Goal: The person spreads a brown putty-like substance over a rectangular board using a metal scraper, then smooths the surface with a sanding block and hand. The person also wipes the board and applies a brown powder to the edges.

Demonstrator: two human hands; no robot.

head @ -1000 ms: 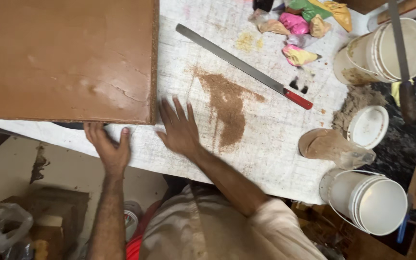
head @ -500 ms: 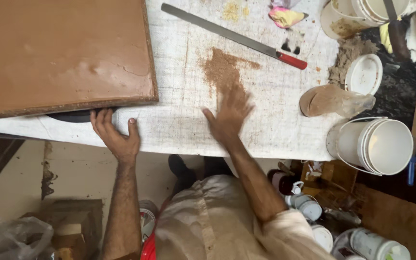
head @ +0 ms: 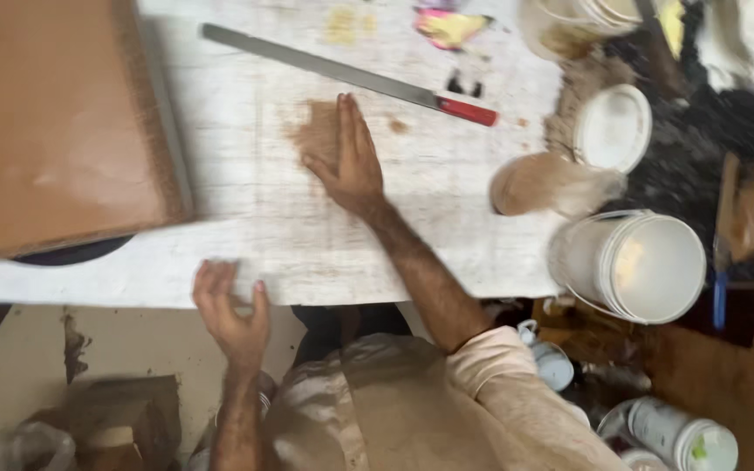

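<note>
My right hand (head: 348,160) lies flat, fingers together, on a patch of brown powder (head: 316,135) spread over the white worktable (head: 447,235). My left hand (head: 230,310) curls over the table's near edge, fingers loosely bent, holding nothing. A long metal blade with a red handle (head: 351,76) lies diagonally just beyond my right hand. A large brown slab (head: 54,131) rests on the table's left part.
White buckets (head: 634,266) and a white lid (head: 613,126) stand at the right, with a tipped brownish cup (head: 538,183) beside them. Coloured lumps (head: 451,26) lie at the far edge. Containers (head: 682,432) sit on the floor at lower right.
My right hand has slid from near the slab's corner rightward and outward onto the brown powder. My left hand stays at the table's edge. The camera view has shifted left.
</note>
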